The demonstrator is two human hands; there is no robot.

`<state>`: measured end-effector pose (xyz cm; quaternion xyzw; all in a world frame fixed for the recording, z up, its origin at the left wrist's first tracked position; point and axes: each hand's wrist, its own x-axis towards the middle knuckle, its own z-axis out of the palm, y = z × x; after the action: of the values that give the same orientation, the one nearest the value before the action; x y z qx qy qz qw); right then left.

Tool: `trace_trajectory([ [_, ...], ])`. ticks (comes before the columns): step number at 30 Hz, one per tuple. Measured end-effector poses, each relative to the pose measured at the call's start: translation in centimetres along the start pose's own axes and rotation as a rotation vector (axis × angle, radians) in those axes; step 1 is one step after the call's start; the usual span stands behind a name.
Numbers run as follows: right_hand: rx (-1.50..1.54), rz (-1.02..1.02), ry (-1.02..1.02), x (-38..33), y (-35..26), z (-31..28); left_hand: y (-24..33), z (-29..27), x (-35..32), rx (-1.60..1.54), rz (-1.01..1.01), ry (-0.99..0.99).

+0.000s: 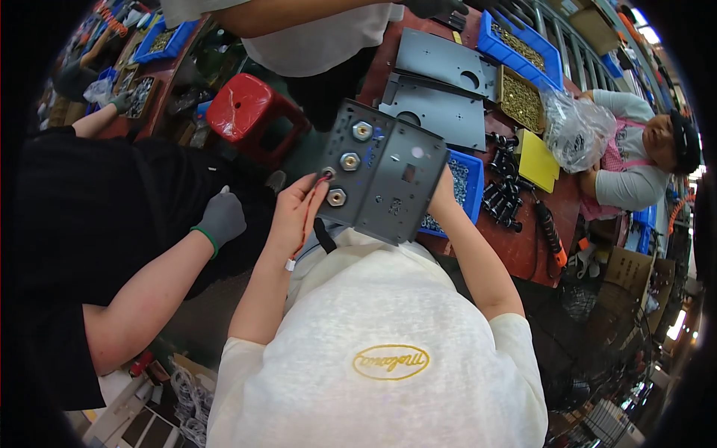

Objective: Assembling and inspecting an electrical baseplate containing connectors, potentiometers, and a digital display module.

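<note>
A dark grey bent metal panel (396,183) is held up in front of my chest, tilted. Three large hex nuts with brass-coloured centres, one of them the middle nut (349,162), sit along its left part. My right hand (444,193) grips the panel's right edge, its fingers partly hidden behind. With my left hand (293,216), closed at the panel's left edge, I pinch a red and black wire (308,216) by a small hole between two nuts. The wire hangs down along my palm to a white plug (290,265) near my wrist.
On the red table (523,246) lie flat grey plates (441,108), black fittings (504,187), yellow pads (539,160), a power screwdriver (549,228) and blue bins (472,179) of hardware. A red stool (250,112) stands at left. Co-workers are close on the left, ahead and at right.
</note>
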<state>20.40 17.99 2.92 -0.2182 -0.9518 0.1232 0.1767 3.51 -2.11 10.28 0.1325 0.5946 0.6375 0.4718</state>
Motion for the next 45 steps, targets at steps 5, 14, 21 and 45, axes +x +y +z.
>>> trace_trajectory([
  [5,0.214,0.261,-0.035,-2.0,2.3,1.1,0.6,1.1,-0.5,0.025,-0.039,-0.054],
  [14,0.546,0.527,0.113,-0.5,-0.4,-13.3,0.7,1.9,-0.7,0.035,-0.064,-0.151],
  [21,0.019,0.010,-0.249,-1.6,-6.2,-16.2,-0.7,3.7,-0.6,0.182,-0.145,-0.276],
  [45,-0.070,-0.232,-0.323,-1.3,-5.2,-15.2,-1.5,5.0,-1.0,0.183,-0.270,-0.319],
])
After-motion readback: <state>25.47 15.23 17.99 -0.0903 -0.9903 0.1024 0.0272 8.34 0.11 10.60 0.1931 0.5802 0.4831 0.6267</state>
